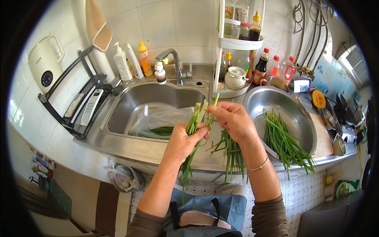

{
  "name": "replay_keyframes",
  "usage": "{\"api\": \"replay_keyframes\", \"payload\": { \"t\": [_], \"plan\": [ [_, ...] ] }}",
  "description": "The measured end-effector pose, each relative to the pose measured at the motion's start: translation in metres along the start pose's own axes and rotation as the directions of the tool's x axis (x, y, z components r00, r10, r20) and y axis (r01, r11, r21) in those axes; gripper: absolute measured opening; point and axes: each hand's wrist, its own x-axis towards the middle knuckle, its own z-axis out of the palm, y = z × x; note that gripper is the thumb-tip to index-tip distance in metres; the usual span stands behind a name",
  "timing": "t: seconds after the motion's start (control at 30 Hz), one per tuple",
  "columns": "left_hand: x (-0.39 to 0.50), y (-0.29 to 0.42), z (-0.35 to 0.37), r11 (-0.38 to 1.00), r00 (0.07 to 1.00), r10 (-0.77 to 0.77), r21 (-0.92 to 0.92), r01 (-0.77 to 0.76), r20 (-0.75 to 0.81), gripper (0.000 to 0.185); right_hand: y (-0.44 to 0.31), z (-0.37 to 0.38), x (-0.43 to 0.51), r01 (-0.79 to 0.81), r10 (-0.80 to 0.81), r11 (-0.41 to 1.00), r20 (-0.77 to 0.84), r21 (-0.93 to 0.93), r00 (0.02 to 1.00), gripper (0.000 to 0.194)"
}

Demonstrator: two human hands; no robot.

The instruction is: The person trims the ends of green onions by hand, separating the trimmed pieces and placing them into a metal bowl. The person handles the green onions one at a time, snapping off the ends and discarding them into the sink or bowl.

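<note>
My left hand [185,140] grips a bunch of garlic chives [194,126], pale stem ends up and green leaves hanging below the fist. Just to its right, my right hand [232,120] pinches the pale end of a single chive stalk [217,100]. More chives [232,154] lie on the counter beneath my right forearm, their leaves over the front edge. A heap of chives [279,133] rests in a large steel basin [251,103], tips draped over its rim. Inside the sink [127,103], a clear plastic bag [145,121] holds further chives.
A faucet [177,63] and several bottles [145,59] stand behind the sink. A white rack [237,44] carries jars and a lidded pot [236,78]. At left leans a black rack [68,106]. A lined bin [127,177] sits below. A cutting board [321,139] lies right of the basin.
</note>
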Motion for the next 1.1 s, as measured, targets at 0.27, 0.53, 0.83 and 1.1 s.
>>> {"api": "replay_keyframes", "payload": {
  "t": [0.27,0.53,0.83,1.1],
  "plan": [
    [-0.004,0.001,-0.006,0.993,0.993,0.003,-0.113,0.011,0.122,0.016,-0.016,-0.020,0.013,0.267,-0.167,0.910,-0.311,0.317,0.936,0.018],
    [-0.002,-0.004,-0.014,0.914,0.971,0.006,-0.395,0.091,0.239,0.018,0.018,-0.024,0.002,0.090,-0.115,0.963,-0.086,-0.254,0.990,0.034],
    [-0.002,0.002,-0.006,0.917,0.968,-0.048,-0.374,0.140,0.245,0.020,-0.006,0.010,-0.010,0.044,-0.055,0.995,0.127,0.084,0.990,0.020],
    [0.002,-0.004,-0.016,0.952,0.977,-0.065,-0.282,0.122,0.203,0.014,-0.009,0.001,0.007,0.086,-0.072,0.991,-0.129,0.103,0.989,0.019]
  ]
}}
